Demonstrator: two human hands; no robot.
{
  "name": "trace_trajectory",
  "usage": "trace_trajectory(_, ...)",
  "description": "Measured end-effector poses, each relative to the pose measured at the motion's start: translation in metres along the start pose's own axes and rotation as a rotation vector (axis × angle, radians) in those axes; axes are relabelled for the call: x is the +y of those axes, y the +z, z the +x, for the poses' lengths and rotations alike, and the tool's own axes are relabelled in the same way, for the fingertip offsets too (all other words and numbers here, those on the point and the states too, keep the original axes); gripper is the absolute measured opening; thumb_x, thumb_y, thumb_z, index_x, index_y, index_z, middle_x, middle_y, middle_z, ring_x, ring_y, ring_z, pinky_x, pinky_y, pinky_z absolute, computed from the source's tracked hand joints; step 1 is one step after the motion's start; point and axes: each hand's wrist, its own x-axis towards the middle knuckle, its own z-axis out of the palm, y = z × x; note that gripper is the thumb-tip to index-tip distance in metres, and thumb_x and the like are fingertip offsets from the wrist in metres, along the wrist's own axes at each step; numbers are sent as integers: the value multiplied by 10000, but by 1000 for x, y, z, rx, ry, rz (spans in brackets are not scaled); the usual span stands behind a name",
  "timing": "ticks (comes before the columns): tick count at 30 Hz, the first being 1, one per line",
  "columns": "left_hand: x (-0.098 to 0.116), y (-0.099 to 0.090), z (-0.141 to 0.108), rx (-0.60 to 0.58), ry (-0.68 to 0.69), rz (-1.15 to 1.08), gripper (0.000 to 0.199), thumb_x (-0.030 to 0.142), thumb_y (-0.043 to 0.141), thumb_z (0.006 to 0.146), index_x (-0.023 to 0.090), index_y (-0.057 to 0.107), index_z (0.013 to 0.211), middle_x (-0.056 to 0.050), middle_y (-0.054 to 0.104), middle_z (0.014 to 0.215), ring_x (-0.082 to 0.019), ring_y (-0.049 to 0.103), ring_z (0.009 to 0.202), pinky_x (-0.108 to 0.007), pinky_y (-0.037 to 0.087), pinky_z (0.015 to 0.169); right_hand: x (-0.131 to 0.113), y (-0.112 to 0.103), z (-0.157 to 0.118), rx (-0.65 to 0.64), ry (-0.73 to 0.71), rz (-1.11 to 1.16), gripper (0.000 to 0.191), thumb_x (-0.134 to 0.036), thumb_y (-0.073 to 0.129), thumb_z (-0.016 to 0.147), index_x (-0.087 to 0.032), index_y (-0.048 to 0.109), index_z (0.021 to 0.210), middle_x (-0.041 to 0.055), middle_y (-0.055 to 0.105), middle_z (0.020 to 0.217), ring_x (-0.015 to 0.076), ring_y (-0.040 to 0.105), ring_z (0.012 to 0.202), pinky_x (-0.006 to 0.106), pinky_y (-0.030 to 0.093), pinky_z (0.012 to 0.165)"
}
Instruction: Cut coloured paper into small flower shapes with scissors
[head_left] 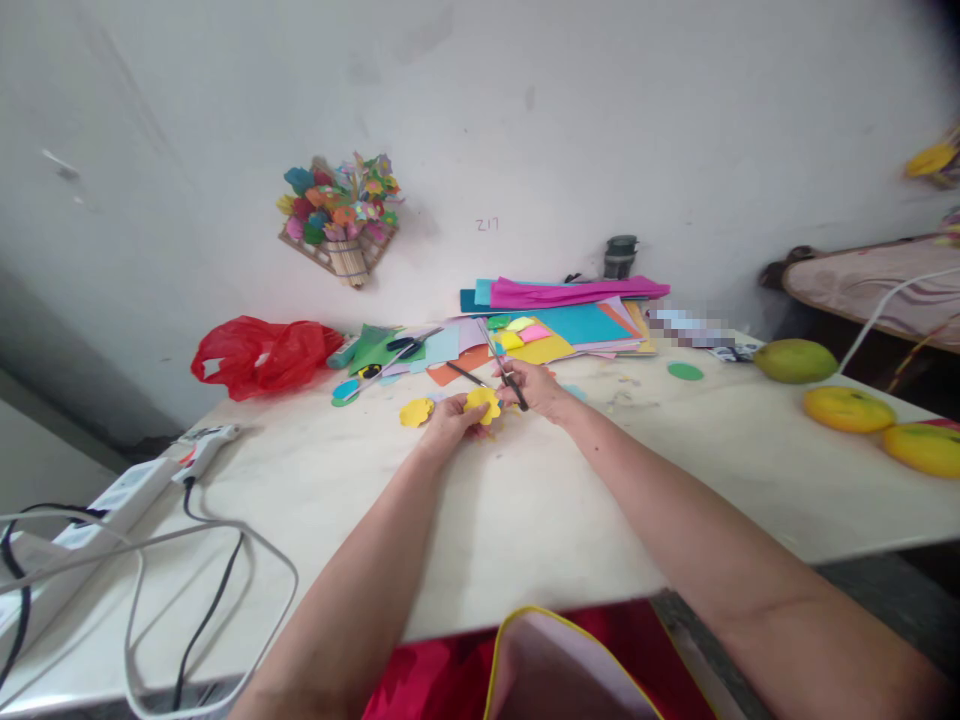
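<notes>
My left hand (448, 424) pinches a yellow paper flower (482, 404) with a scalloped edge near the middle of the table. Just to its right, my right hand (534, 391) holds black-handled scissors (514, 390), their blades pointing up and away to the left. A second yellow paper flower (415, 412) lies on the table left of my left hand. Small paper scraps lie under and around both hands. Behind them a dark, thin tool (466, 375) rests near an orange sheet (459, 364).
Coloured paper sheets (585, 325) are piled at the back, with another pair of scissors (406, 345) beside them. A red plastic bag (262, 357) sits back left. Mangoes (849, 408) lie at right; a power strip (120, 500) and cables are at left.
</notes>
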Motion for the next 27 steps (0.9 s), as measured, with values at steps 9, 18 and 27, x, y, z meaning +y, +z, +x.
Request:
trace_trajectory(9,-8,-5,5,102,63,-208,301,308,770,581,121,650,784,-32,675,693,-127,610,565,-222,465,529,1,6,-1,3,3,-1,284,-118,642,578,-171,529,833,-70,559,540,83,532,451,191,402,454)
trace_trajectory(18,-4,-6,4,219,66,-370,359,293,775,582,128,628,864,-80,706,854,-184,677,710,-241,525,578,9,-1,0,-106,121,-66,304,-213,686,623,-165,532,880,-23,619,579,96,562,436,154,288,333)
trace_trajectory(27,-7,-8,6,213,69,-403,365,288,764,611,126,611,900,-80,707,835,-169,676,705,-233,536,598,5,-2,-3,-264,137,-133,294,-363,699,688,-142,551,812,-7,616,569,83,553,419,152,305,315)
